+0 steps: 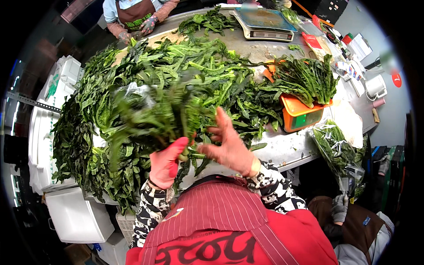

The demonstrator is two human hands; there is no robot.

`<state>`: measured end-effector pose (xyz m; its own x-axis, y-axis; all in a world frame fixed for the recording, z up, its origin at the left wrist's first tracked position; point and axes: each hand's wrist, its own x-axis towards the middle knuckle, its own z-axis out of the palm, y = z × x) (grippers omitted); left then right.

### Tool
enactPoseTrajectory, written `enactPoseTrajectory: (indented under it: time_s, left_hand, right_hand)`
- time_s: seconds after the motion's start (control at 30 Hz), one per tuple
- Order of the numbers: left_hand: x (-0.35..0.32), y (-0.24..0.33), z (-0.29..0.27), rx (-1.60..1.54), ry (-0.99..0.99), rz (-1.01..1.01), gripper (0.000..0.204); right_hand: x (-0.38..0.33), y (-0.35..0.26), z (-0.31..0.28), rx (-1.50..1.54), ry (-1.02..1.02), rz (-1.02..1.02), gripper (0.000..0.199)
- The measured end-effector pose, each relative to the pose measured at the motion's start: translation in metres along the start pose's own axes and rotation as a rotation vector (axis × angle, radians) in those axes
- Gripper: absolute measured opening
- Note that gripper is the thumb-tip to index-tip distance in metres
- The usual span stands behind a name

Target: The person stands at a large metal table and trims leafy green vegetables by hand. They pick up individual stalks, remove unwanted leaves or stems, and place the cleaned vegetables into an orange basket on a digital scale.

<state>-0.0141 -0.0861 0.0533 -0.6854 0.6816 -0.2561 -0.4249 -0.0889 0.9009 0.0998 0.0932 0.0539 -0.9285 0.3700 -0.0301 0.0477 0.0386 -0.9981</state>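
In a pinkish-red glove, my left hand [167, 164] is closed around the stem end of a bunch of dark leafy greens [150, 117]. The bunch is raised over the heap and smeared by motion. My right hand [232, 145] is just right of the stems, its fingers spread apart with nothing in them. A wide heap of loose leafy greens [110, 79] spreads across the table [287, 152] beneath and beyond both hands. To the right, another bunch of greens [311, 81] lies on an orange scale [302, 112] with a lit green display.
A flat-topped weighing scale [265, 24] stands at the far side. Across the table a person in a brown apron [134, 15] handles greens. At lower right, a co-worker's grey-gloved hand [339, 207] is by a bag of greens [338, 145]. A white foam box [79, 214] sits at lower left.
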Motion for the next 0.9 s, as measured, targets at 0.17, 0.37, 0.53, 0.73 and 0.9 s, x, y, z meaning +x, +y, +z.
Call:
enactPoseTrajectory:
  time_s: [0.17, 0.37, 0.53, 0.73, 0.9]
  left_hand:
    - [0.011, -0.052, 0.04, 0.167, -0.074, 0.288, 0.066]
    - [0.023, -0.066, 0.077, 0.835, -0.4, 0.716, 0.09]
    - [0.019, -0.07, 0.094, 0.752, -0.56, 0.719, 0.074]
    - [0.014, -0.064, 0.08, 0.811, -0.602, 0.486, 0.051]
    - [0.012, -0.051, 0.066, 0.85, -0.465, 0.63, 0.038]
  right_hand:
    - [-0.011, -0.026, 0.015, -0.449, -0.253, -0.081, 0.056]
    - [-0.065, 0.088, -0.019, 0.089, 0.34, -0.047, 0.041]
    - [-0.083, 0.085, -0.053, 0.433, 0.63, -0.07, 0.042]
    - [-0.11, 0.163, -0.151, -0.667, 0.654, 0.11, 0.054]
    - [-0.091, 0.129, -0.124, -1.218, 0.398, 0.517, 0.118]
